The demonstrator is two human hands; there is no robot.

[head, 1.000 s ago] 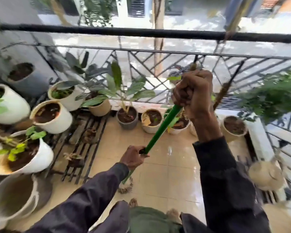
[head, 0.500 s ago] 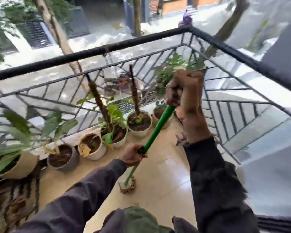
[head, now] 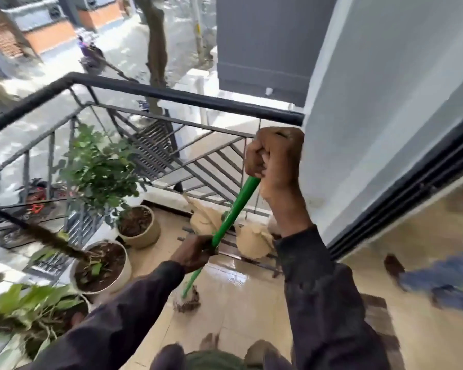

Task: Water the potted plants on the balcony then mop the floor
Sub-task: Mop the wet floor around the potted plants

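I hold a mop by its green handle (head: 235, 209) with both hands. My right hand (head: 274, 161) grips the top end, raised in front of the white wall. My left hand (head: 195, 252) grips the handle lower down. The stringy mop head (head: 187, 300) rests on the wet beige floor tiles (head: 241, 303) just in front of my feet. Along the railing at the left stand potted plants: a leafy bush in a tan pot (head: 141, 227), a white pot with a stake (head: 102, 265), and a broad-leaved plant (head: 35, 303) at the lower left.
A black metal railing (head: 171, 96) bounds the balcony at the left and far side, with the street below. Two tan sacks (head: 251, 240) lie by the far corner. A white wall (head: 372, 116) and a black sliding-door track (head: 412, 193) are at the right.
The view has swung right, from the row of pots to the balcony's far corner and wall. Both hands keep the same grip on the green handle, the mop head staying on the floor.
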